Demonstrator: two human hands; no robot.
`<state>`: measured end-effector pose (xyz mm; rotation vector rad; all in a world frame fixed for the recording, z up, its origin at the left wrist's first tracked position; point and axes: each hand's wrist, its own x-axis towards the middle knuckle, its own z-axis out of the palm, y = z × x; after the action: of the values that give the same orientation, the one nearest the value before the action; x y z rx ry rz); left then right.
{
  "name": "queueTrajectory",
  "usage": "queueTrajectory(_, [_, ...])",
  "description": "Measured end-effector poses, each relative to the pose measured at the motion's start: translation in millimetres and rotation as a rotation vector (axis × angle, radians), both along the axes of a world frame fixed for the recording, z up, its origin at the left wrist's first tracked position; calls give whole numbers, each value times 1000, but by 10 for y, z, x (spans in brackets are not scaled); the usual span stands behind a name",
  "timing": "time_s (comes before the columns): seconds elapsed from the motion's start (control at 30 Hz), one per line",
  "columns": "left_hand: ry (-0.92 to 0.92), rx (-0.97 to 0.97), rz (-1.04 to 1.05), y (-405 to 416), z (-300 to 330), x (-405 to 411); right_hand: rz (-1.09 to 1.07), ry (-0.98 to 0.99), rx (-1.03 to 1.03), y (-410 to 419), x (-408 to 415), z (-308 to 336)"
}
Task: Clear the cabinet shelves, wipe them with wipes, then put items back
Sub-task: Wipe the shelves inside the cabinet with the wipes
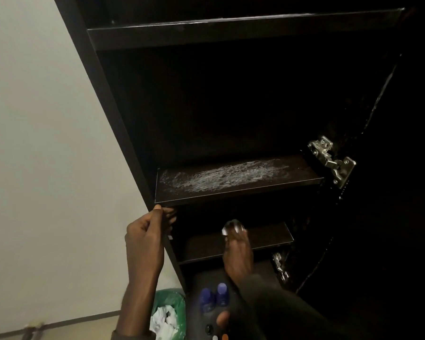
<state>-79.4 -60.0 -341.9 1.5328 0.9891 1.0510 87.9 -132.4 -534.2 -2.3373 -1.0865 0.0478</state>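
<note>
A tall dark cabinet (123, 123) stands open with bare shelves. The middle shelf (231, 190) shows whitish wet streaks across its top. My right hand (237, 253) reaches onto the lower shelf (268, 239) and presses a crumpled white wipe (232, 227) against it. My left hand (145, 241) grips the cabinet's left side panel just below the middle shelf's front corner. The upper shelf (231, 33) is dark and bare.
A green-lined bin (174, 303) with used white wipes sits on the floor at the cabinet's left foot. Two blue-capped bottles (214, 299) and small items lie below my right arm. The open door with metal hinges (334, 160) hangs at right. A pale wall is at left.
</note>
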Motion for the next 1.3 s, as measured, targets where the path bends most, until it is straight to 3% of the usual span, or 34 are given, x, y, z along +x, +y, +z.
queueTrajectory(0.17, [64,44,6,42,49,-57,207,126,46,428,-536,179])
queueTrajectory(0.3, [86,30,-13,63,80,-65,206,348,35,602,-736,244])
queueTrajectory(0.5, [90,28,-8,50,76,-68,-213,1095,317,880,-767,469])
queueTrajectory(0.7, [77,28,-3,49,56,-75,-128,1665,797,708,-715,1194])
queueTrajectory(0.9, [-7,-38,3,12,64,-32,-143,2087,943,-146,-395,1673])
queueTrajectory(0.97, [-56,-75,-7,-10,70,-12,-155,2131,990,-461,-253,1814])
queueTrajectory(1.03, [-123,-142,-8,-25,75,2,-128,2044,1025,-764,-157,2016])
queueTrajectory(1.1, [-190,-250,-26,-47,84,25,-69,1760,1040,-997,-72,2285])
queueTrajectory(1.17, [-271,-373,-65,-77,96,56,-78,1268,1003,-1107,29,2555])
queueTrajectory(1.3, [-456,-543,-88,-172,163,137,-132,68,910,-1008,346,2844])
